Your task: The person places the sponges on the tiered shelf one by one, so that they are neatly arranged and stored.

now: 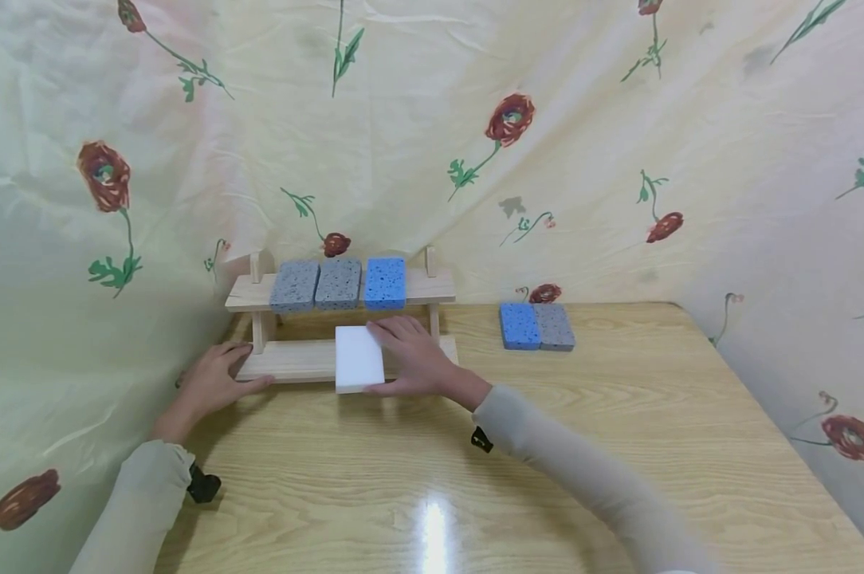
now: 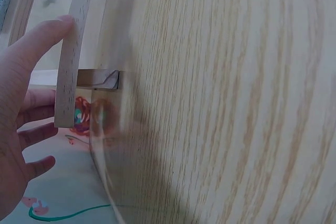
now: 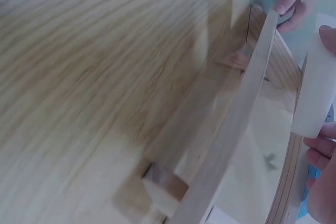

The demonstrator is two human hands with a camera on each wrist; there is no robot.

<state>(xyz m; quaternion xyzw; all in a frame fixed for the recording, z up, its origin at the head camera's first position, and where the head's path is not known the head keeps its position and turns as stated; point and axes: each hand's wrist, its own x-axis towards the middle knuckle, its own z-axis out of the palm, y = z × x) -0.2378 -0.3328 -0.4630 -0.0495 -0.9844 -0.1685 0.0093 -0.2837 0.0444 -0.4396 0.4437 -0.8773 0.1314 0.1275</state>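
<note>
A two-tier wooden rack [image 1: 292,360] stands at the back of the table. Its upper shelf carries two grey sponges [image 1: 316,285] and a blue sponge [image 1: 385,282]. My right hand [image 1: 412,356] grips a white sponge [image 1: 358,359] that lies on the lower shelf, fingers over its top and thumb at its near edge. The right wrist view shows the white sponge [image 3: 315,93] held between that thumb and the fingers [image 3: 321,153]. My left hand [image 1: 213,381] holds the left end of the lower shelf. In the left wrist view the shelf edge [image 2: 68,66] sits between the thumb and fingers of my left hand [image 2: 21,103].
A blue sponge [image 1: 519,325] and a grey sponge [image 1: 555,327] lie side by side on the wooden table [image 1: 432,478], right of the rack. A flowered cloth [image 1: 618,159] hangs close behind and along both sides.
</note>
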